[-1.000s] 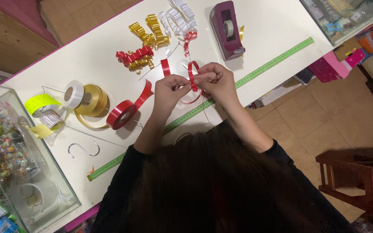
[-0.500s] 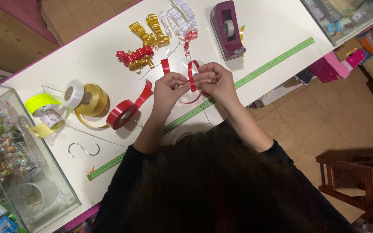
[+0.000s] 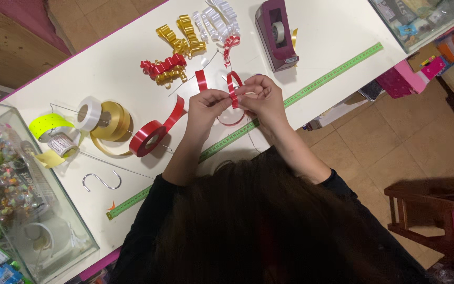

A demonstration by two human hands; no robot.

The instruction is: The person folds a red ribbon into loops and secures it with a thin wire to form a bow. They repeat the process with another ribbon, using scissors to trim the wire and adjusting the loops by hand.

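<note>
Fingertips (image 3: 226, 99) of my left hand (image 3: 206, 108) and right hand (image 3: 261, 100) pinched shut on looped strip of glossy red ribbon (image 3: 232, 88), held just above white tabletop (image 3: 116, 68). Green measuring tape (image 3: 316, 84) runs beneath wrists. Red ribbon spool (image 3: 148, 138) left of hands. Beyond: red-gold bows (image 3: 164, 71), maroon tape dispenser (image 3: 275, 32).

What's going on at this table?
A person is folding a strip of red ribbon into loops, pinching it between the left hand and right hand above a white table. The strip appears to run back to a red ribbon roll. Finished red, gold and white bows lie beyond, beside a tape dispenser.
</note>
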